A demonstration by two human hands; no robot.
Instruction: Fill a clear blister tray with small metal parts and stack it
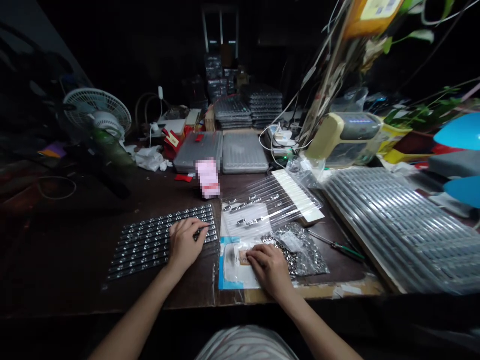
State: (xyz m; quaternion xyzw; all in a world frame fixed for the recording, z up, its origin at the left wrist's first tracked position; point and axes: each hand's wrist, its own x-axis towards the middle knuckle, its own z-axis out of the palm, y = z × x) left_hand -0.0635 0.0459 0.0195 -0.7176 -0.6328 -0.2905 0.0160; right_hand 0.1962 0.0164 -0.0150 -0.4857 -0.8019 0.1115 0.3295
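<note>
My left hand (186, 243) is over the right part of several dark strips (144, 242) set with rows of small shiny metal pieces. Its fingers are curled in, with a small dark thing at the fingertips. My right hand (273, 267) has its fingertips bunched together at a small brown piece (244, 257) lying on a clear plastic tray (231, 265). What those fingertips hold, if anything, is hidden. Under and beside the right hand, a clear bag (315, 257) spills many small metal parts. Beyond it, clear tubes (258, 192) hold or carry several metal parts.
Stacked clear tubes (408, 225) fill the right side. A green-handled tool (348, 251) lies before them. A white strip (298, 195) crosses the clear tubes. Grey trays (245, 152) and a pink blurred item (208, 179) are behind; a fan (98, 112) stands at left.
</note>
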